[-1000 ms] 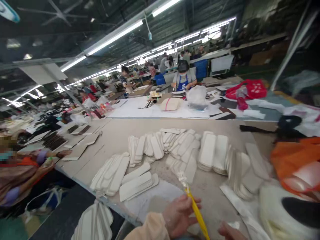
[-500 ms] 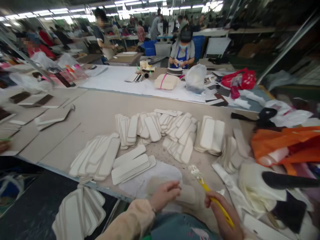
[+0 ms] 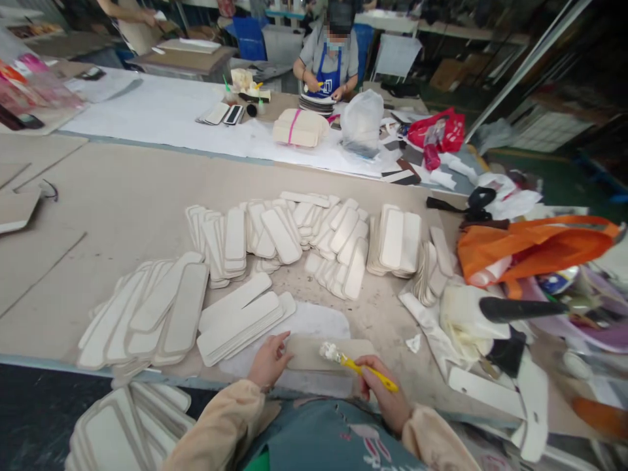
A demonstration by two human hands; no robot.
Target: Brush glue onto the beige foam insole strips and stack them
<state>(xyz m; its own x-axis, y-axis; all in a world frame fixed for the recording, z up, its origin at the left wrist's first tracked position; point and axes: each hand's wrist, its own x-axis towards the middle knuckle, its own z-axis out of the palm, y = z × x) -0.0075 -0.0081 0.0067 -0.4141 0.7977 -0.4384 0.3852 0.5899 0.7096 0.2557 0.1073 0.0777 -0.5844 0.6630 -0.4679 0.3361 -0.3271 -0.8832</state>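
My right hand [image 3: 385,390] is closed around the yellow handle of a brush [image 3: 369,372]. White paste covers its bristles, which are over a long beige panel [image 3: 308,353] with rounded corners. At the panel's left end, the fingers of my left hand [image 3: 269,362] are curled against its edge. Beneath the panel lies a pale sheet [image 3: 333,322] on the table. Just beyond my left hand is a stack of white rounded panels [image 3: 240,330]. Whether the bristles touch the panel, I cannot tell.
Fanned panel piles [image 3: 147,311] lie left and across the table [image 3: 122,190]; more panels [image 3: 122,432] sit lower left. On the right are a whitish container [image 3: 464,314] with a dark handle and an orange bag [image 3: 530,245]. A co-worker [image 3: 328,62] sits opposite.
The view has tilted down. The brush has swung left over the panel, which was blurred before. My left hand has shifted from above the work to the panel's left end.
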